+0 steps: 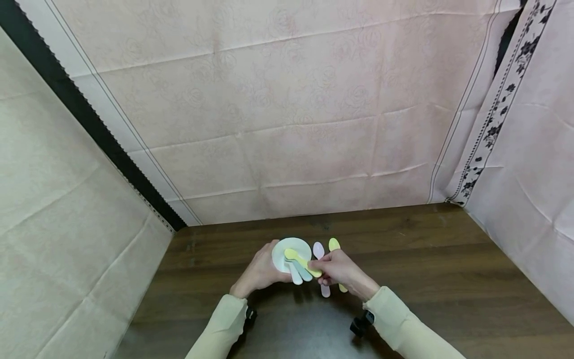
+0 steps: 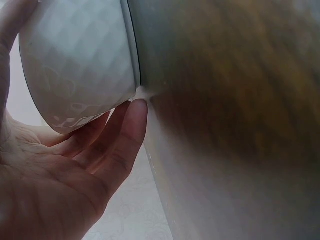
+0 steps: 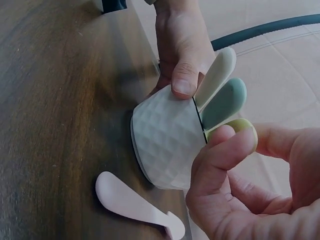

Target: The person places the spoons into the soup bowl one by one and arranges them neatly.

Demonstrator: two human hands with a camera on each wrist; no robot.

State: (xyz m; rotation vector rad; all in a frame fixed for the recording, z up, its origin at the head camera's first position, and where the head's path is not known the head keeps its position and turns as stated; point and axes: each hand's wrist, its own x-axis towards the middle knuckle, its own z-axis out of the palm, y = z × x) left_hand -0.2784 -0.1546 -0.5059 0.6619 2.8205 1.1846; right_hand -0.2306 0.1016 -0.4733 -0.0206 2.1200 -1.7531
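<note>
A white bowl (image 1: 276, 255) with a diamond-patterned outer wall stands on the table, its mouth facing up. My left hand (image 1: 261, 269) holds it from the left, thumb on its wall in the right wrist view and fingers around its side in the left wrist view. A white spoon (image 3: 216, 77) and a teal spoon (image 3: 225, 102) lean in the bowl, handles out over the rim. Between thumb and fingers, my right hand (image 1: 342, 270) pinches the handle of a yellow spoon (image 1: 291, 254), whose head lies inside the bowl.
Right of the bowl a pink spoon (image 1: 319, 250) lies on the dark wooden table (image 1: 403, 259), with another yellow spoon (image 1: 334, 244) beside it, both partly under my right hand. Pale patterned cloth (image 1: 291, 124) hangs behind the table and along both sides.
</note>
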